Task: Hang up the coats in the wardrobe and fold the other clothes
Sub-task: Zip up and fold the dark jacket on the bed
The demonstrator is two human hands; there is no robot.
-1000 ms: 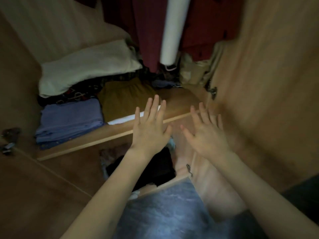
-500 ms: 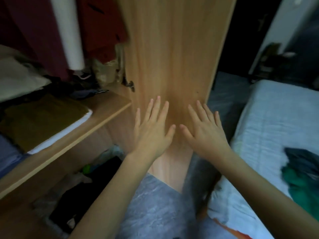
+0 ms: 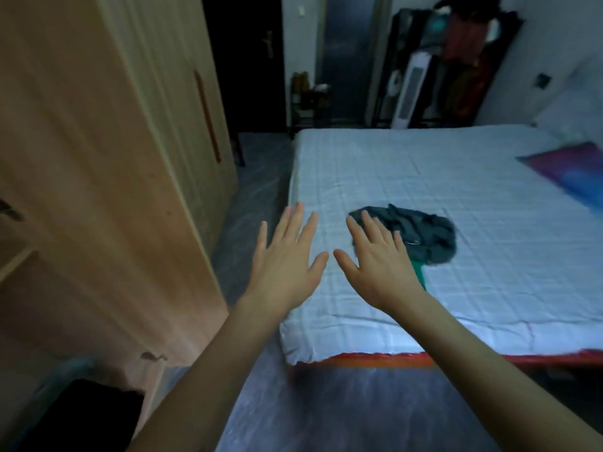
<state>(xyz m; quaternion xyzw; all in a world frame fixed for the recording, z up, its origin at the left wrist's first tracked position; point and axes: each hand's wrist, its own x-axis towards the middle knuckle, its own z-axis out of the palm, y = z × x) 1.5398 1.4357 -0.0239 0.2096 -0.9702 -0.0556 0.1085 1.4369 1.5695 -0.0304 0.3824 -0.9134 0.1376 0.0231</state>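
Note:
A crumpled dark grey-green garment (image 3: pixel 424 236) lies on the bed (image 3: pixel 473 197), with a strip of brighter green cloth (image 3: pixel 419 275) showing at its near edge. My left hand (image 3: pixel 287 256) and my right hand (image 3: pixel 378 259) are held out side by side in the air, palms down, fingers straight and spread, holding nothing. My right hand partly covers the garment's left end in the view. The wooden wardrobe (image 3: pixel 98 158) stands at the left, its door open toward me.
A white checked sheet covers the bed, with a red frame edge (image 3: pixel 375 358) at the near side. A colourful pillow (image 3: pixel 567 168) lies at the right. Behind the bed stand a white tower fan (image 3: pixel 409 93) and a rack of hanging clothes (image 3: pixel 463 60). Grey floor runs between wardrobe and bed.
The view has swung right, away from the wardrobe's shelves and onto the bed. Both hands stayed outstretched and flat, side by side, holding nothing.

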